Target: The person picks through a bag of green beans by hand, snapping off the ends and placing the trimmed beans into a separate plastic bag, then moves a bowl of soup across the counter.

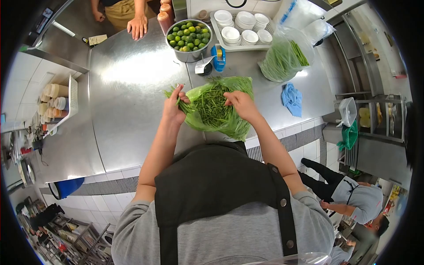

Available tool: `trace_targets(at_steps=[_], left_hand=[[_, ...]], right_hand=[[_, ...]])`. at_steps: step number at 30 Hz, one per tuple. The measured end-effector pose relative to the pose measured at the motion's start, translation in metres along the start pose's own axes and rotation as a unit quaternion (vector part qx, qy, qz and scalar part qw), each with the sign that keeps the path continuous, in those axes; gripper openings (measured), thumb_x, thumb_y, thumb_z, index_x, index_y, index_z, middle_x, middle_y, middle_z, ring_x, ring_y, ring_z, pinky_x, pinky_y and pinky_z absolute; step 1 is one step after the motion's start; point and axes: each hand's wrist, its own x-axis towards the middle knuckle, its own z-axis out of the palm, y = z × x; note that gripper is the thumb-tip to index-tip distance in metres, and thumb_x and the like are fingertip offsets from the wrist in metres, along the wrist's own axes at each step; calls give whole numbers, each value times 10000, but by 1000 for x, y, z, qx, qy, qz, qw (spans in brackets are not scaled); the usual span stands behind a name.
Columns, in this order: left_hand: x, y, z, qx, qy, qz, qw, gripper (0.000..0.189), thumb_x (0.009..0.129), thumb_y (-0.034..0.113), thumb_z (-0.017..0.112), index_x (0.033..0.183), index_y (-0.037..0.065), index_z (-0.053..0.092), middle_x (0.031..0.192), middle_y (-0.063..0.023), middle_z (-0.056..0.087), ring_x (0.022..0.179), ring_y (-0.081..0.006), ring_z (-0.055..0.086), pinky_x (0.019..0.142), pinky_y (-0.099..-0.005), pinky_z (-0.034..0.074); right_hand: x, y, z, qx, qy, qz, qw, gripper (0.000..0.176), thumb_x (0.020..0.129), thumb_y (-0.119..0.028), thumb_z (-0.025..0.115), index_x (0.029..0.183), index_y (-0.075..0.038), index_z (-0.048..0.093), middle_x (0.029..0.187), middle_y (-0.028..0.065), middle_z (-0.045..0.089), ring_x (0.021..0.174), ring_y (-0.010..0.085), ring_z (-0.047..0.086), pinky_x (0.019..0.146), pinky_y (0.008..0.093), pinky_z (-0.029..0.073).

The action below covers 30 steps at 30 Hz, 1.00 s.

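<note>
My left hand is closed around a small bunch of green beans, at the left rim of a green plastic bag. The bag lies open on the steel counter, and many short cut bean pieces fill it. Over the right side of the bag is my right hand, its fingers curled and pinched together above the pieces. Whatever lies between those fingertips is too small to make out.
Behind the bag stand a metal pot of limes, a blue tape dispenser and a tray of white bowls. A clear bag of long greens and a blue cloth lie right. Another person's hand rests on the far edge.
</note>
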Motion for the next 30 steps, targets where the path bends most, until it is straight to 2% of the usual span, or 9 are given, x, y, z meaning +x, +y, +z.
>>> trace_targets(at_steps=[2, 8, 11, 14, 17, 20, 22, 28, 30], left_hand=[[-7, -6, 5, 14, 10, -14, 1000, 273, 972, 35, 589, 1235, 3, 523, 861, -55, 597, 732, -116, 582, 613, -255, 532], [-28, -25, 35, 103, 6, -45, 994, 302, 956, -23, 588, 1242, -1, 494, 1043, -162, 659, 743, -167, 625, 664, -297, 592], [-33, -36, 39, 179, -34, -78, 980, 242, 962, 13, 608, 1197, 24, 550, 994, -130, 675, 686, -132, 593, 615, -268, 548], [-53, -53, 42, 256, -67, -152, 952, 134, 972, 85, 638, 1100, 71, 600, 833, -30, 629, 610, -84, 516, 548, -233, 455], [-74, -68, 34, 263, -82, -241, 931, 115, 992, 170, 644, 936, 108, 565, 688, 40, 507, 550, -58, 429, 499, -222, 363], [-78, -73, 20, 253, -96, -268, 925, 304, 1019, 267, 618, 794, 140, 459, 626, 63, 393, 527, -52, 369, 482, -224, 318], [-79, -66, 22, 245, -88, -270, 927, 406, 1031, 321, 598, 731, 157, 380, 608, 63, 358, 517, -55, 351, 478, -224, 308], [-72, -68, 33, 252, -62, -180, 949, 458, 1026, 383, 598, 690, 145, 398, 609, 49, 397, 497, -68, 355, 480, -236, 320], [-73, -67, 43, 305, -47, -134, 942, 398, 1012, 363, 623, 733, 100, 515, 629, 21, 495, 518, -77, 402, 493, -249, 350]], right_hand=[[0, 19, 3, -188, 23, -70, 979, 291, 906, -321, 722, 852, -37, 694, 744, 92, 679, 709, 238, 637, 801, 410, 464], [-29, -5, -25, -321, -128, 5, 938, 215, 793, -265, 798, 798, -83, 684, 759, 33, 677, 827, 242, 642, 972, 453, 313], [-41, -4, -24, -353, -94, -56, 929, 165, 802, -225, 783, 868, -99, 699, 785, 38, 687, 892, 241, 647, 967, 453, 328], [-45, 5, -5, -263, 1, -250, 932, 155, 834, -195, 747, 947, -108, 688, 783, 35, 692, 920, 250, 646, 954, 446, 347], [-45, 10, 11, -212, -46, -248, 944, 159, 881, -201, 704, 1003, -106, 665, 837, 63, 705, 895, 271, 651, 928, 437, 378], [-45, 9, 10, -282, -83, -122, 948, 176, 907, -226, 683, 1029, -101, 661, 899, 96, 709, 867, 294, 659, 896, 433, 411], [-39, 10, 6, -303, -11, -64, 951, 186, 914, -244, 679, 1031, -101, 664, 926, 116, 709, 848, 306, 663, 879, 438, 425], [-13, 21, 2, -290, 103, -77, 948, 176, 892, -220, 701, 1011, -95, 666, 963, 98, 675, 905, 294, 653, 854, 450, 442], [-8, 20, 8, -291, 103, -88, 947, 163, 886, -200, 705, 1003, -92, 670, 978, 89, 655, 932, 292, 644, 858, 452, 442]])
